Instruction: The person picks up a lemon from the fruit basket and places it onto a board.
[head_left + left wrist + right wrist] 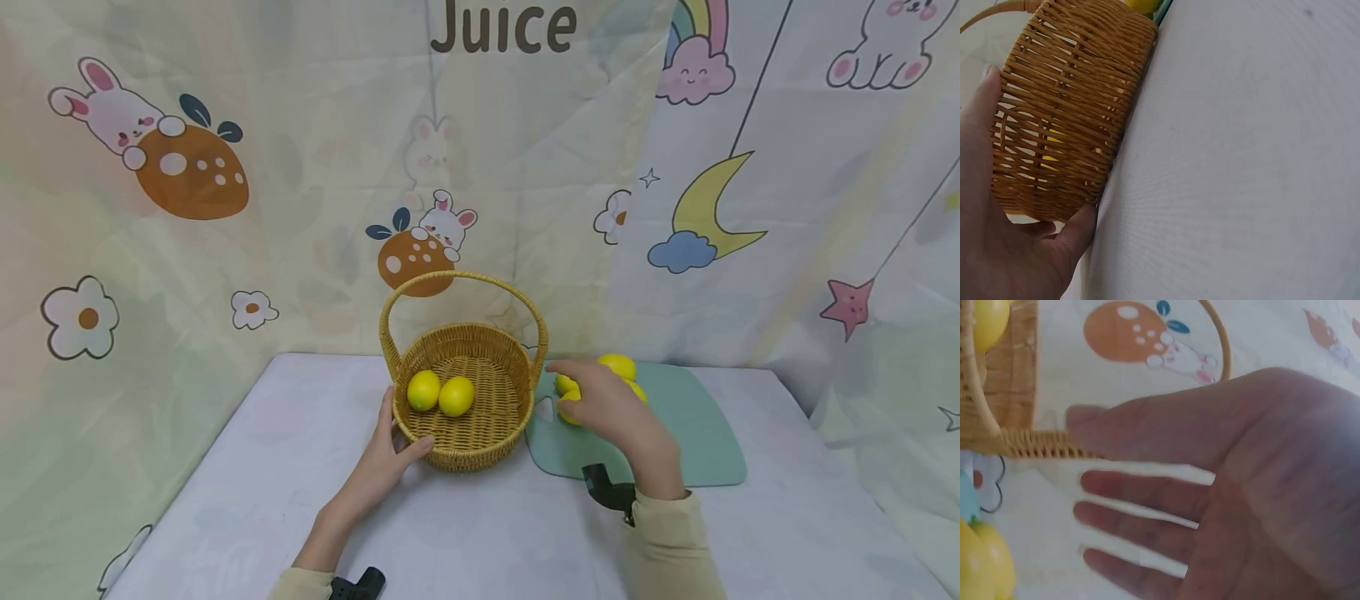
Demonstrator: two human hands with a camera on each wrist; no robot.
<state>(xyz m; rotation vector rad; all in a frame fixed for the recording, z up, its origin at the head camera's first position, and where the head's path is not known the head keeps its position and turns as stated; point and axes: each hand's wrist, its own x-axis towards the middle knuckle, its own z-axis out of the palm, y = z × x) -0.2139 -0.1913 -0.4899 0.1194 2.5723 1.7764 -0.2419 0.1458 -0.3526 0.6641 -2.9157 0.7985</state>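
Observation:
A round wicker basket (467,460) with a tall arched handle stands on the table and contains two lemons (457,397). My left hand (375,471) holds its left side, thumb at the front and fingers around the wall; the left wrist view shows the hand (1016,259) against the weave. Above the green board (701,429), my right hand (622,417) hovers by several lemons (618,365) and partly hides them. In the right wrist view, that hand (1229,469) has fingers extended and spread, holding nothing, with lemons (988,562) at the lower left.
A white cloth covers the table (247,492). Behind it hangs a curtain (322,167) printed with rabbits, flowers and a moon. The board lies right beside the basket. Black wrist straps (609,492) are on both arms.

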